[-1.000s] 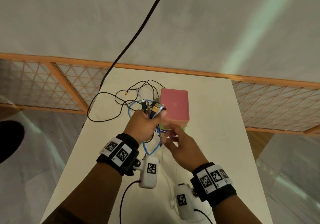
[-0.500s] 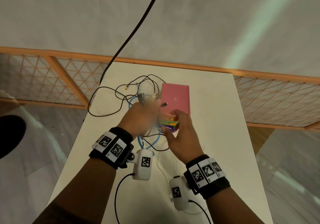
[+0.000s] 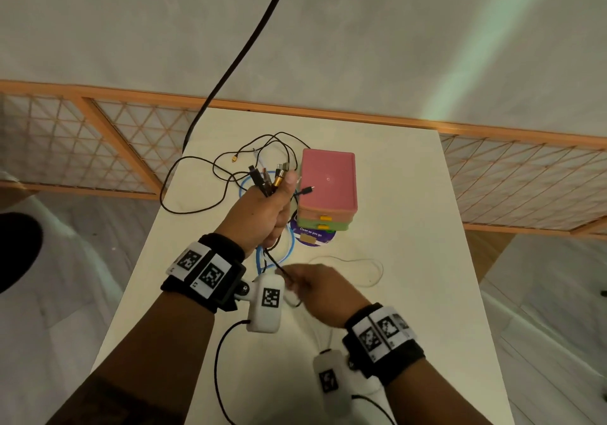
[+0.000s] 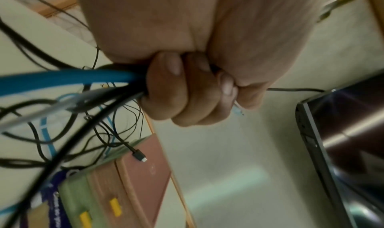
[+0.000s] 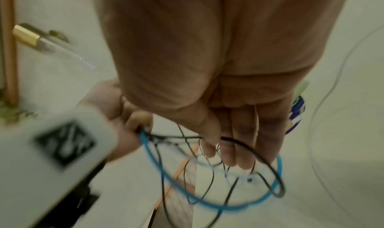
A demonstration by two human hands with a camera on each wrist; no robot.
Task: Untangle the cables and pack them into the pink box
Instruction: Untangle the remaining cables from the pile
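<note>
My left hand (image 3: 266, 210) is raised over the white table (image 3: 404, 309) and grips a bundle of cable ends (image 3: 270, 180), plugs pointing up. The left wrist view shows that hand (image 4: 188, 93) as a fist around a blue cable (image 4: 62, 78) and several black ones. The pink box (image 3: 328, 181) stands lid-closed just right of it, with a black plug (image 3: 307, 190) lying on its lid. My right hand (image 3: 295, 280) is nearer me, under the left. Its thumb and fingers (image 5: 220, 149) pinch a thin black cable (image 5: 249, 147) hanging from the bundle, inside the blue loop (image 5: 207, 203).
The pink box sits on a green box (image 3: 312, 226) above a round purple label (image 3: 315, 238). Loose black cables (image 3: 200, 194) sprawl at the far left. A thin pale cable (image 3: 372, 265) loops to the right. A thick black cord (image 3: 246, 47) hangs overhead; a wooden lattice rail (image 3: 98, 148) runs behind.
My right hand has left the front of the boxes, come back toward me and taken a black cable below the left hand. The left hand still holds the bundle.
</note>
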